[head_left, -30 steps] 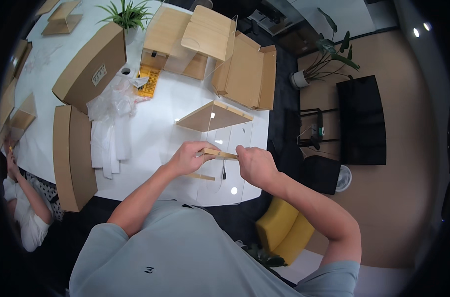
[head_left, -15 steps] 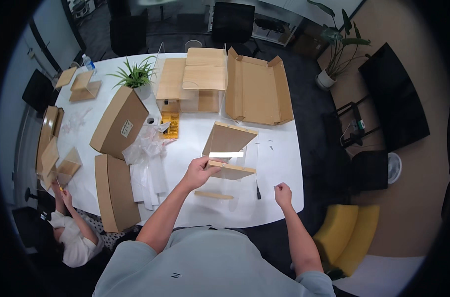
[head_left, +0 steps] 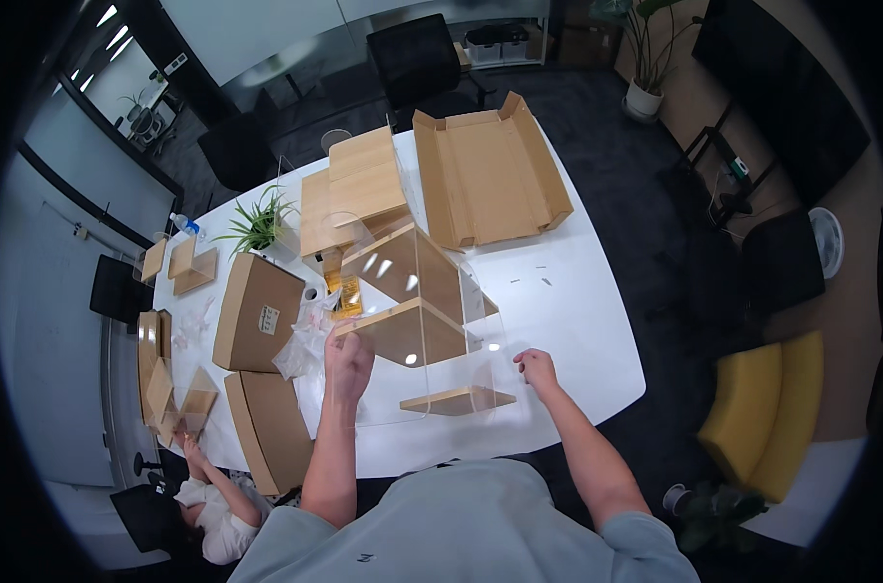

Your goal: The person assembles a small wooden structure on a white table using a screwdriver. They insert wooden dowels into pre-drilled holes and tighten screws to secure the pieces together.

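Note:
A small shelf unit of pale wooden boards (head_left: 388,330) and clear panels stands tilted over the table in front of me. My left hand (head_left: 349,367) is wrapped round the left corner of its middle board. Another board (head_left: 456,400) of the unit lies nearest me, between the clear panels. To the right of the unit, just apart from it, my right hand (head_left: 536,371) is closed in a pinch; what it holds, if anything, is too small to make out. A few tiny dark pieces (head_left: 544,282) lie on the white tabletop beyond it.
An open cardboard tray (head_left: 490,180) and a larger wood-and-clear unit (head_left: 363,175) occupy the far side. Left are a potted plant (head_left: 259,228), cardboard boxes (head_left: 257,311) and plastic wrap (head_left: 305,350). A co-worker (head_left: 218,505) handles similar pieces at the lower left.
The shelf unit has been turned and tilted up, so its clear panel faces me. My left hand has shifted with it, and the view has swung round. The black-handled screwdriver no longer shows.

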`<state>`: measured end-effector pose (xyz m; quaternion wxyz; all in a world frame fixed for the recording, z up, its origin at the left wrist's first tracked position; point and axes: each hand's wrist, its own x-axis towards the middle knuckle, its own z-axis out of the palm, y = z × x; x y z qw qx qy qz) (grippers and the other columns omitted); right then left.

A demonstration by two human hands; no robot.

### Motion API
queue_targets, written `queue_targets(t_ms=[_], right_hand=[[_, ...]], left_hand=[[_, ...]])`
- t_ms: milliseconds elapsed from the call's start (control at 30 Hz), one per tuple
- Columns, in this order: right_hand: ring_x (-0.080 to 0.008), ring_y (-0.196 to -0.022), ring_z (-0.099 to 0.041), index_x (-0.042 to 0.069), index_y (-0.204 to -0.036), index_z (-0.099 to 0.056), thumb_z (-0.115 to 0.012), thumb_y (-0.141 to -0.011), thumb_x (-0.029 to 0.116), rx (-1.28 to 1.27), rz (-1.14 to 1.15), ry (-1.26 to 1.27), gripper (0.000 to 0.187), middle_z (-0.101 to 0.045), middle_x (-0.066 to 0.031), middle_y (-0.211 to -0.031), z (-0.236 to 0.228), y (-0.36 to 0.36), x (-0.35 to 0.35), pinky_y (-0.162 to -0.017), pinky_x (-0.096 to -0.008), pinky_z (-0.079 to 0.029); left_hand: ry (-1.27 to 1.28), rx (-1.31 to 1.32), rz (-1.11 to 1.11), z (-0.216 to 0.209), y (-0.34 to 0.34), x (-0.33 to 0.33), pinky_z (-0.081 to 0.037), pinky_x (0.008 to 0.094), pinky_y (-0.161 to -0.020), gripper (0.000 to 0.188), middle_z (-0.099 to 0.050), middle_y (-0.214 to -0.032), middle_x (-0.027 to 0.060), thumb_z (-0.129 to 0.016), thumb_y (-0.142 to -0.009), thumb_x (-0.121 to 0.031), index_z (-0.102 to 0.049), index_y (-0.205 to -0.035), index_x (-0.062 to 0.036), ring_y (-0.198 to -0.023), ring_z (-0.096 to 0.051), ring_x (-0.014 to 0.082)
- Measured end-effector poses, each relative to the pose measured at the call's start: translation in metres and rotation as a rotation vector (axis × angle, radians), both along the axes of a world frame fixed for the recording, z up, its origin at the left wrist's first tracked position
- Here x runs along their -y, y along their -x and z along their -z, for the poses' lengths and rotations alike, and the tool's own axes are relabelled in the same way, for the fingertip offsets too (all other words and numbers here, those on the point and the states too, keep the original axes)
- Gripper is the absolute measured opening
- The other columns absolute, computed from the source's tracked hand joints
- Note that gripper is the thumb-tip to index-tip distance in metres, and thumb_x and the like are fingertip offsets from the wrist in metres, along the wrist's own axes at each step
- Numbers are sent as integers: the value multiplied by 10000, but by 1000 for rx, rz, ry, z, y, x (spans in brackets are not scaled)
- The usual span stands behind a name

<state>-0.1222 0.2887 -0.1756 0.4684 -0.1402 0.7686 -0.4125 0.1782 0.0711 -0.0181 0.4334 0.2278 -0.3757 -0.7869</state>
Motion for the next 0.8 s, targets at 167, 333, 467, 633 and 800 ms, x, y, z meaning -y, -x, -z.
queue_targets(t_ms=[167,333,467,633,800], right_hand=[[-110,-644,-506,48,-1010,-714,-496,-1090,423,398,173,61,440,-619,-5,-812,-36,-3,14,-631,-308,-490],[-112,-768,-557,59,-1061,-707,-504,-1090,514,427,120,80,498,-641,-12,-920,-26,3,17,-691,-310,-508],[-208,-970,-638,21,-1228,-646,-548,-1077,474,545,76,45,487,-664,-73,-1129,-32,2,30,-816,-383,-561],[-335,-1164,-663,-6,-1374,-543,-645,-1052,292,847,28,82,450,-623,-128,-1318,-33,-1,25,-959,-522,-595],[-353,-1160,-676,-20,-1365,-562,-642,-1043,156,664,-40,21,376,-631,-139,-1314,-31,-10,21,-912,-523,-631]], left_hand=[[26,-82,-32,1,3,-4,-516,398,-1049,378,-676,-1259,64,-763,-992,-257,-607,-1277,-66,-1195,-641,212],[-32,-69,-26,9,4,-8,-450,417,-1136,352,-691,-1276,58,-755,-996,-273,-617,-1256,-80,-1231,-632,197],[-72,-118,5,12,5,-18,-453,424,-1134,327,-702,-1268,43,-746,-1001,-276,-621,-1240,-92,-1247,-627,186],[-99,-108,-23,7,-1,-25,-469,417,-1101,328,-704,-1239,33,-764,-986,-293,-622,-1218,-110,-1218,-635,190],[-109,-169,101,11,-22,-21,-452,417,-1089,282,-701,-1189,53,-740,-999,-305,-631,-1158,-99,-1192,-630,220]])
